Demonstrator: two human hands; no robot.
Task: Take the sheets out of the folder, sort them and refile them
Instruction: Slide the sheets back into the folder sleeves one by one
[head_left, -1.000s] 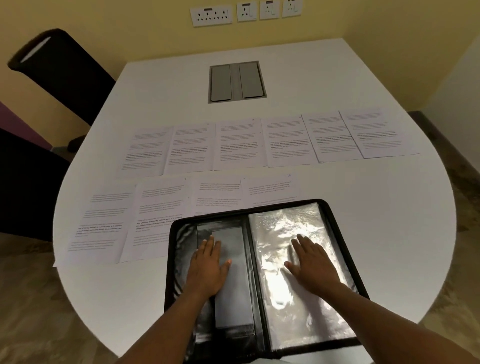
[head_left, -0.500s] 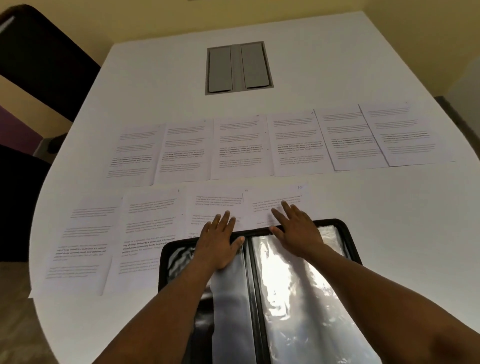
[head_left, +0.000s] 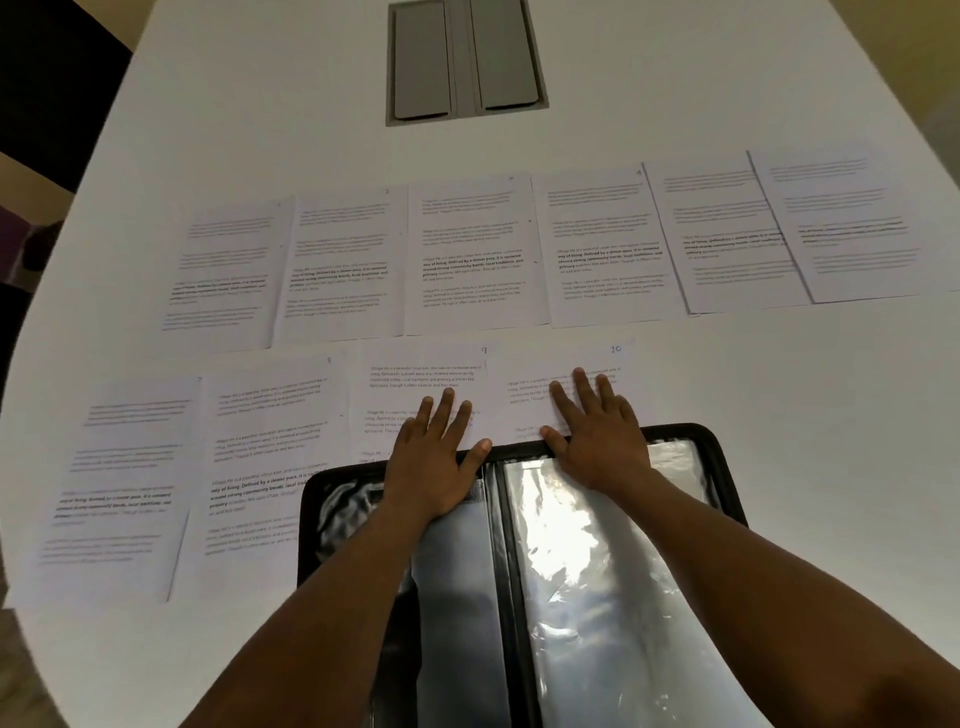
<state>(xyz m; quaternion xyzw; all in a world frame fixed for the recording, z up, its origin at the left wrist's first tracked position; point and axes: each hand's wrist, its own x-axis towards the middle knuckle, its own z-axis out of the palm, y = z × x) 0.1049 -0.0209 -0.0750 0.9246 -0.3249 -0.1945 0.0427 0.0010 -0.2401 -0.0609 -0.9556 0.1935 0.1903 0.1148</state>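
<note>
An open black folder (head_left: 722, 467) with shiny clear sleeves lies at the table's near edge, over the lower parts of two sheets. Printed sheets lie in two rows on the white table (head_left: 779, 441). My left hand (head_left: 434, 462) lies flat, its fingers on the sheet numbered 9 (head_left: 415, 384) and its palm over the folder's top edge. My right hand (head_left: 597, 431) lies flat with straight fingers on the sheet numbered 10 (head_left: 561, 364). Neither hand grips anything.
The far row holds several sheets (head_left: 472, 254); the near row runs left from the folder (head_left: 130, 478). A grey cable hatch (head_left: 465, 60) is set into the table beyond them. A dark chair (head_left: 47, 78) stands at the far left.
Both hands slid forward from the folder's sleeves over its top edge onto sheets 9 and 10. The camera tilted down and closer to the table.
</note>
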